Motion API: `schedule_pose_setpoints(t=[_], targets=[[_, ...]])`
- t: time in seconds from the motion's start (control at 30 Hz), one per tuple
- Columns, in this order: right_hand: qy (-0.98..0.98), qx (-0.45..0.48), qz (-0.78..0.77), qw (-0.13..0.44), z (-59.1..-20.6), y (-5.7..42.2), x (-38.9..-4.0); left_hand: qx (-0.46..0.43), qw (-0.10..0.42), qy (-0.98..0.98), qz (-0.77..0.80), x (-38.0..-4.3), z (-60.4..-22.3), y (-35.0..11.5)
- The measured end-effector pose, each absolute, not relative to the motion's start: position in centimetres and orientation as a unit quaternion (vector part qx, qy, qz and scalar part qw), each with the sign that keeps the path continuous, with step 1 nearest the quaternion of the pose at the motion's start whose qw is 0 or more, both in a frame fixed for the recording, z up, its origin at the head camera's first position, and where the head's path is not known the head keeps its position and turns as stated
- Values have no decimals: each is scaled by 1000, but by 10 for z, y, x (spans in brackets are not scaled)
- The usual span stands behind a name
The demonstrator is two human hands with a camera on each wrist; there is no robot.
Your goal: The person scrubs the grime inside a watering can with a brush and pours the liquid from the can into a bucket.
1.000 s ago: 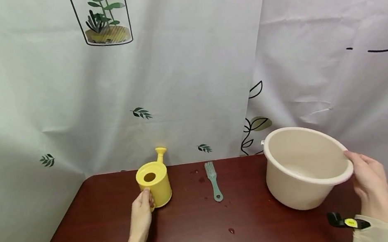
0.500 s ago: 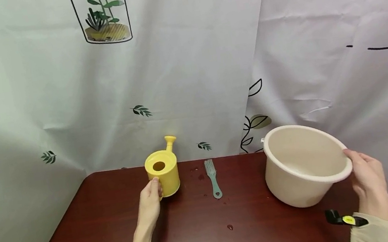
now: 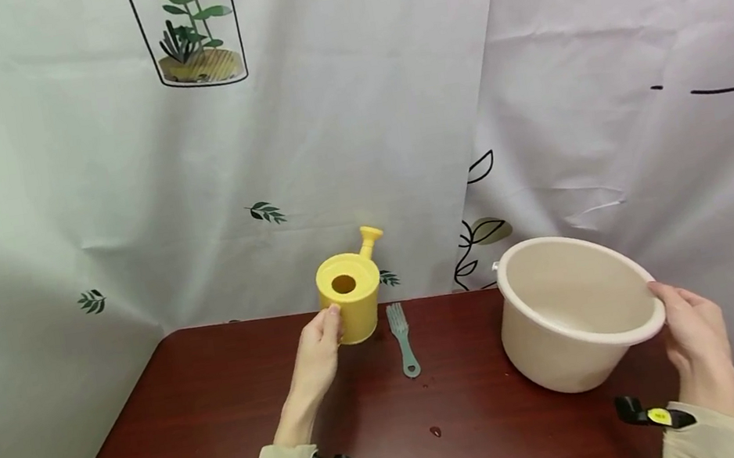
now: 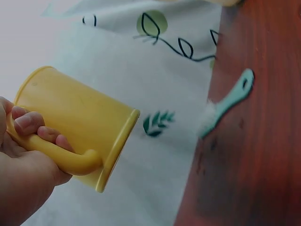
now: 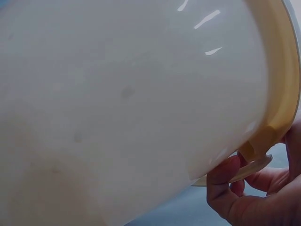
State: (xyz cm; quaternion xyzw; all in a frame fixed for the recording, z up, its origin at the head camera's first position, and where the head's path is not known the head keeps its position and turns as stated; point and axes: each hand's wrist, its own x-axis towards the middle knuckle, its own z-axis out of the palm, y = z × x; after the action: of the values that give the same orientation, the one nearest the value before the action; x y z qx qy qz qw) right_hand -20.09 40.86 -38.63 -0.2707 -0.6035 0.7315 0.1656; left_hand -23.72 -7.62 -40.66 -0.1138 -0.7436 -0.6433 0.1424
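My left hand (image 3: 317, 347) grips the handle of a small yellow watering can (image 3: 359, 305), held up near the table's back edge. Its spout points away to the back right. The left wrist view shows the fingers (image 4: 29, 123) curled round the can's handle. At the right, my right hand (image 3: 695, 326) holds the rim of a cream plastic bucket (image 3: 560, 358), which leans with its mouth toward me. In the right wrist view, the bucket's wall (image 5: 131, 94) fills most of the picture, and the fingers (image 5: 221, 188) curl at its rim and handle.
A teal-handled brush (image 3: 407, 349) with pale bristles lies on the dark red table (image 3: 214, 442), between the can and the bucket. Water drops (image 3: 436, 431) dot the wood. A pale printed curtain (image 3: 348, 105) hangs behind and along both sides.
The left hand has carried the watering can to the right and upward, toward the brush. The right hand and bucket have stayed nearly in place.
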Motion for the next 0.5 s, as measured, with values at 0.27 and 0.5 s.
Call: schedule_pose_setpoints(t=[0.27, 0.5], targets=[[-632, -263, 711, 161, -385, 408, -197, -158, 145, -755, -620, -246, -386, -45], [-711, -287, 622, 160, -381, 406, -191, -182, 131, -767, -601, -251, -373, -17]])
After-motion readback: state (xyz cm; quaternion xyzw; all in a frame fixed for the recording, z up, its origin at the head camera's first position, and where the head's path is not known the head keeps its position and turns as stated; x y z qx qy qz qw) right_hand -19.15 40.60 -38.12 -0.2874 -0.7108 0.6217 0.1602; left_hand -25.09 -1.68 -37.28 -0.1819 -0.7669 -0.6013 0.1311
